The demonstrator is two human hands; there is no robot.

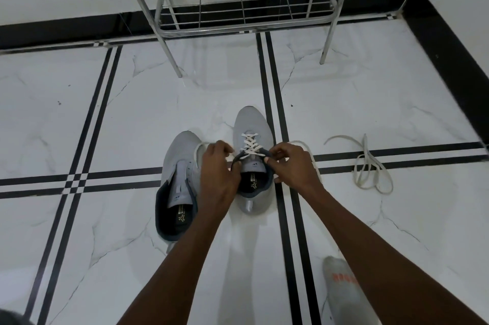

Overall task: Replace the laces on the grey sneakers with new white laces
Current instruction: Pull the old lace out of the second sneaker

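white lace (250,143) between both hands' grip

The right grey sneaker (252,139) stands toe away from me on the floor, white lace (250,145) crisscrossed up its eyelets, the loose ends trailing off either side. The left grey sneaker (180,184) lies just beside it, unlaced, tongue exposed. A loose lace (370,168) lies tangled well to the right.
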